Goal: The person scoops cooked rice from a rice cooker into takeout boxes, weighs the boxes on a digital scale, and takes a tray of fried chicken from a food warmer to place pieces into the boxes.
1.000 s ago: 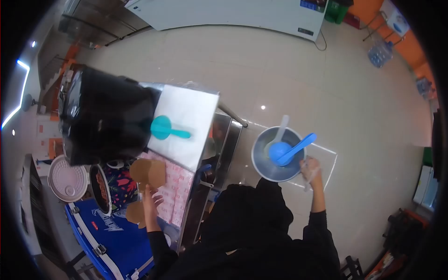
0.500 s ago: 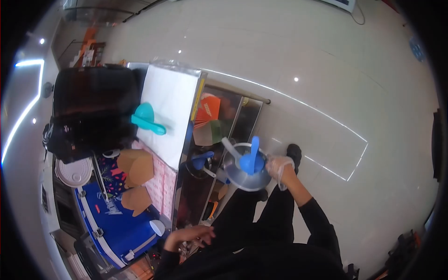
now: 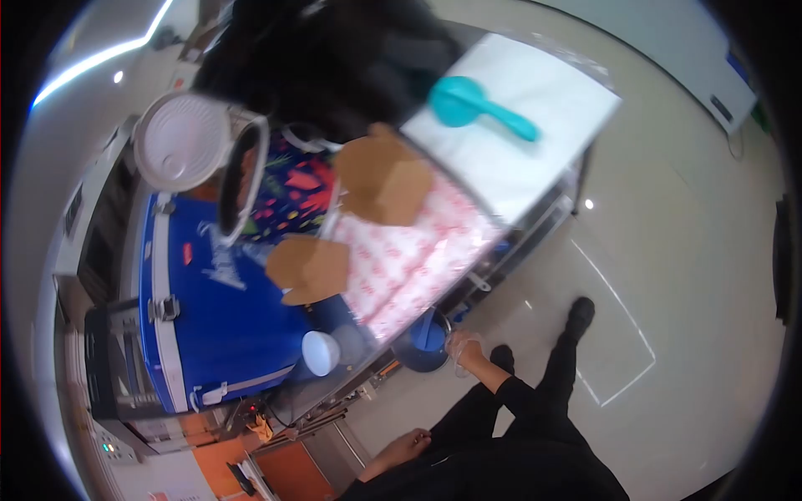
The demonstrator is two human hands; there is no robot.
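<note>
My right hand (image 3: 466, 348), in a clear plastic glove, grips the rim of a round metal bowl (image 3: 411, 357). A blue scoop (image 3: 429, 332) lies in this bowl, which is at the table's side, below the tabletop and partly hidden by its edge. Low near my body is my left hand (image 3: 409, 447), bare and loosely open with nothing visible in it. A teal scoop (image 3: 476, 107) rests on white sheets (image 3: 535, 159) on the table. Two brown paper food boxes (image 3: 386, 179) (image 3: 307, 269) stand by pink-patterned paper (image 3: 409, 267).
A blue cooler box (image 3: 209, 309) stands at the left, with a white cup (image 3: 321, 353) near its corner. Behind are a round white lid (image 3: 182, 139), an open round container (image 3: 242, 179) and a large black object (image 3: 326, 63). Tiled floor (image 3: 660, 225) lies right.
My view has turned and come closer to the table. My right hand has brought the bowl and blue scoop to the table's side. My left hand stays low near my body.
</note>
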